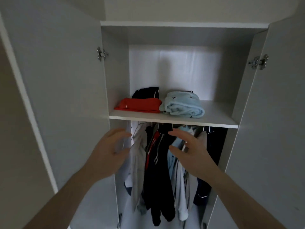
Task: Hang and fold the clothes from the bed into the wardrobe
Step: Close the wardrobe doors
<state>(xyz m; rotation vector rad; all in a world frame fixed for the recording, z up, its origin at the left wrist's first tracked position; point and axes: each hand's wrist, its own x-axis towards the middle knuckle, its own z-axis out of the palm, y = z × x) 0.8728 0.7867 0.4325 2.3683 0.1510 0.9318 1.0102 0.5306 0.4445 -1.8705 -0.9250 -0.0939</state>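
The white wardrobe (173, 120) stands open in front of me. On its shelf lie a folded red garment (140, 104), a folded dark garment (146, 92) behind it and a rolled light blue garment (183, 104). Below the shelf hang several clothes: a grey one (139, 156), a dark one with red and white stripes (158, 162), a light blue one (175, 146) and a navy one (214, 146). My left hand (109, 151) is raised at the left of the hanging clothes, fingers spread, holding nothing. My right hand (189, 149) is raised before the light blue one, fingers relaxed, empty.
The left door (57, 88) and right door (272, 113) of the wardrobe are swung wide open on either side of me. The right half of the shelf (219, 113) is bare. A wall (16, 146) runs along the far left.
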